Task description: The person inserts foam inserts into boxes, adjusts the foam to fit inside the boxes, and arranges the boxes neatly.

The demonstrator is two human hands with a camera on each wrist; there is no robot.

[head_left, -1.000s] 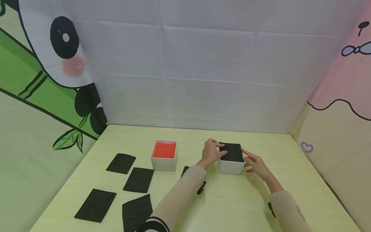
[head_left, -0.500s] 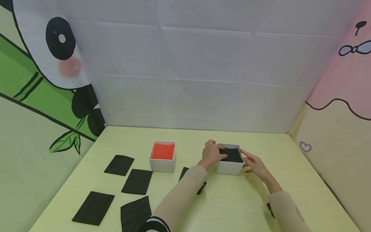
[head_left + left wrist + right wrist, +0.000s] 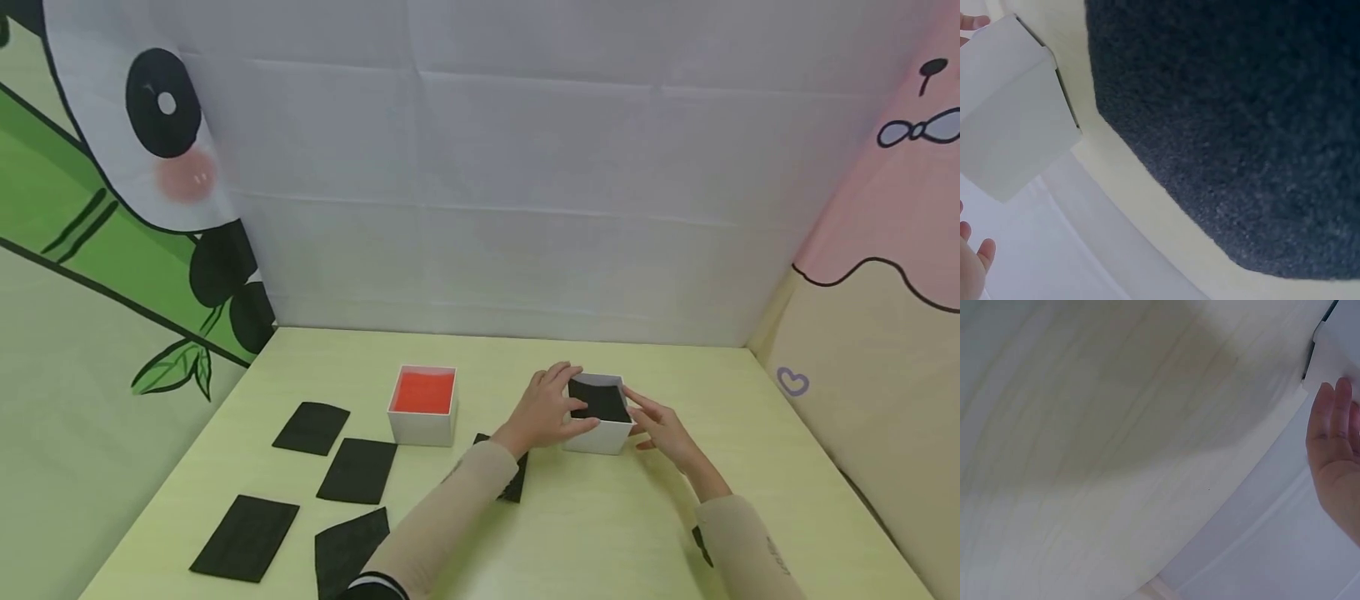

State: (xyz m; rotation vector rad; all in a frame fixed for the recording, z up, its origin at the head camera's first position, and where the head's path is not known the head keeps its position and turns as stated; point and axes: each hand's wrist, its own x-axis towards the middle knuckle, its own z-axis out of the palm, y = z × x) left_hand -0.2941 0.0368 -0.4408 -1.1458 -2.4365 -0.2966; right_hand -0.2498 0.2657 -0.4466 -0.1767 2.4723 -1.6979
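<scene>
**As the left hand eases back, the black sheet lies inside the white box**

Where the sheet covered the rim a second ago, it now sits lower, between the walls; the box stands near the table's far edge, towards its right corner. The left hand has shifted to the box's left side, fingers and thumb spread, pinching nothing; rim contact is unclear. The right hand stays at the right wall, fingers fairly straight. Inserting this sheet looks mostly done.
</scene>
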